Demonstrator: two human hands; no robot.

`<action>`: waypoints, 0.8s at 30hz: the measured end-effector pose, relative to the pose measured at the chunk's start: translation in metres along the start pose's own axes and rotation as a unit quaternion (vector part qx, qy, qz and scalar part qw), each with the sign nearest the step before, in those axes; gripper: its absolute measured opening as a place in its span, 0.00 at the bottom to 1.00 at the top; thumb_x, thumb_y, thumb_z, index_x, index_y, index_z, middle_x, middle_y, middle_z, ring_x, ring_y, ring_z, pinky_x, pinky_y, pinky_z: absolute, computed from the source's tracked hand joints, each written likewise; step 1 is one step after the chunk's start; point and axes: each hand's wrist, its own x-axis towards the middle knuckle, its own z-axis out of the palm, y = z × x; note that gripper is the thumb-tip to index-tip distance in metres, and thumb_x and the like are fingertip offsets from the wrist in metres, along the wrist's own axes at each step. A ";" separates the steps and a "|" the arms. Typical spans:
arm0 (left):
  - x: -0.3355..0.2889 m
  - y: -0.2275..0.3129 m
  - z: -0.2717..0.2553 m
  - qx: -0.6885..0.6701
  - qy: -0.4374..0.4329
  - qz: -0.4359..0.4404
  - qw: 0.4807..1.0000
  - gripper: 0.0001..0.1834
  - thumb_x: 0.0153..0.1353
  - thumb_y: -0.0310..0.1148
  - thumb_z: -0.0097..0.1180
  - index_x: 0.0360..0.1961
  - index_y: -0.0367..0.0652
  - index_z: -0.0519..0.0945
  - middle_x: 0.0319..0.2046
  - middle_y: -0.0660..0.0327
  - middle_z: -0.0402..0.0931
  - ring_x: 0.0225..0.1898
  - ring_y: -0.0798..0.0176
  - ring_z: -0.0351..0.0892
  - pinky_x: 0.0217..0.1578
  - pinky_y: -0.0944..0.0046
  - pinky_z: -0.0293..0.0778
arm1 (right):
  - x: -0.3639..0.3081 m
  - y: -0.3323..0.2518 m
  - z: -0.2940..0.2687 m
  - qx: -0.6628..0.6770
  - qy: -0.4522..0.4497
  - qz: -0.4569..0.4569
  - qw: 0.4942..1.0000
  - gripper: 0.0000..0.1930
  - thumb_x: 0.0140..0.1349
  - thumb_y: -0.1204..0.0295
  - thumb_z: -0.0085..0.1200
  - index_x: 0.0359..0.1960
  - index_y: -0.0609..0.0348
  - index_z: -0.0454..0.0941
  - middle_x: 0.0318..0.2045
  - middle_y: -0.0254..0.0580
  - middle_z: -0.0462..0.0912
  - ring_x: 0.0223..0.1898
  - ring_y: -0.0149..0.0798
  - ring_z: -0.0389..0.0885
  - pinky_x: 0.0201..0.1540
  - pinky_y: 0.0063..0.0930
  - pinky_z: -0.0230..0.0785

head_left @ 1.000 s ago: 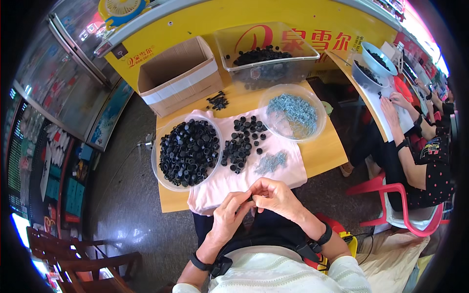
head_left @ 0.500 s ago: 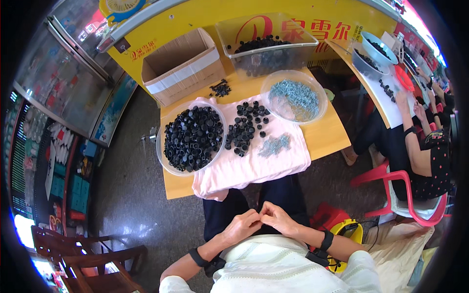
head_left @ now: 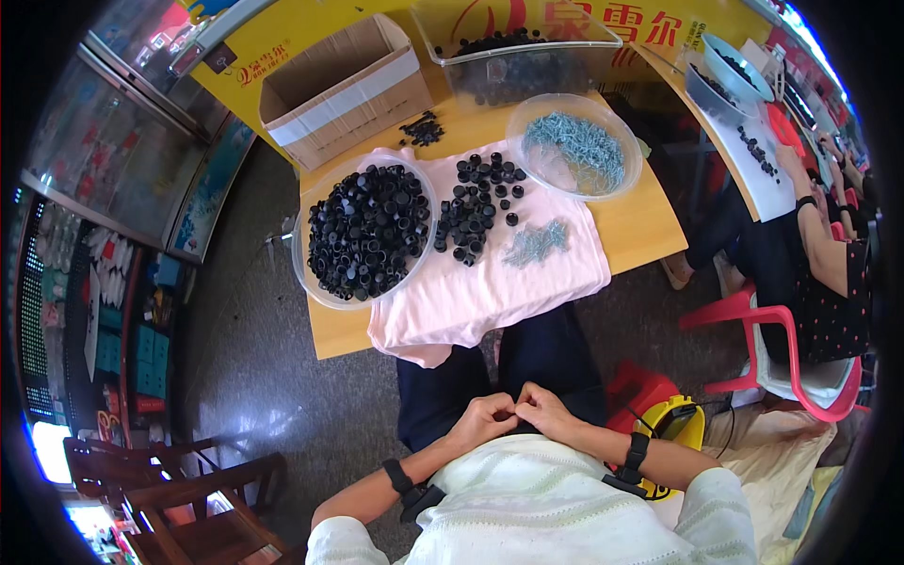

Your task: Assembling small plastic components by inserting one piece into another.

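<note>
My left hand (head_left: 483, 416) and my right hand (head_left: 544, 411) meet fingertip to fingertip over my lap, both closed in a pinch. Whatever lies between the fingers is too small or hidden to make out. Ahead of them a pink cloth (head_left: 443, 325) covers part of the wooden table (head_left: 331, 331). On the cloth lie a loose spread of black plastic caps (head_left: 468, 217) and a small heap of silvery screws (head_left: 537, 243). A round clear tub (head_left: 299, 254) full of black caps stands at the left, and a round tub (head_left: 629, 188) of screws at the far right.
Behind stand an open cardboard box (head_left: 348, 104) and a clear bin (head_left: 603, 49) of black parts, with a small pile of black pieces (head_left: 423, 128) before the box. At right, another person (head_left: 819, 254) sits on a pink chair (head_left: 800, 348). A wooden chair (head_left: 202, 499) stands lower left.
The table and its contents sit slightly higher in the picture as my view tilts. My hands stay pinched together over my lap.
</note>
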 end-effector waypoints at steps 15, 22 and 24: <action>0.009 0.016 -0.010 0.054 0.032 0.053 0.997 0.13 0.50 0.20 0.59 0.39 0.36 0.75 0.29 0.58 0.72 0.31 0.64 0.76 0.30 0.66 0.72 | -0.008 -0.037 -0.019 -0.057 -0.004 -0.095 0.994 0.11 0.55 0.71 0.49 0.35 0.69 0.73 0.24 0.52 0.77 0.25 0.36 0.76 0.30 0.27 0.67; 0.020 0.004 -0.015 0.090 -0.016 0.104 0.990 0.08 0.50 0.19 0.57 0.32 0.34 0.73 0.27 0.54 0.70 0.29 0.56 0.74 0.30 0.63 0.70 | 0.004 -0.048 -0.024 -0.237 -0.020 -0.135 0.962 0.11 0.54 0.69 0.46 0.29 0.68 0.72 0.27 0.58 0.78 0.30 0.56 0.77 0.32 0.41 0.69; 0.025 0.005 -0.014 0.076 -0.031 0.100 0.992 0.08 0.51 0.20 0.57 0.32 0.34 0.72 0.27 0.54 0.70 0.29 0.56 0.74 0.30 0.63 0.70 | 0.002 -0.047 -0.024 -0.282 -0.013 -0.119 0.952 0.13 0.54 0.66 0.45 0.28 0.66 0.73 0.27 0.58 0.78 0.31 0.58 0.77 0.33 0.45 0.69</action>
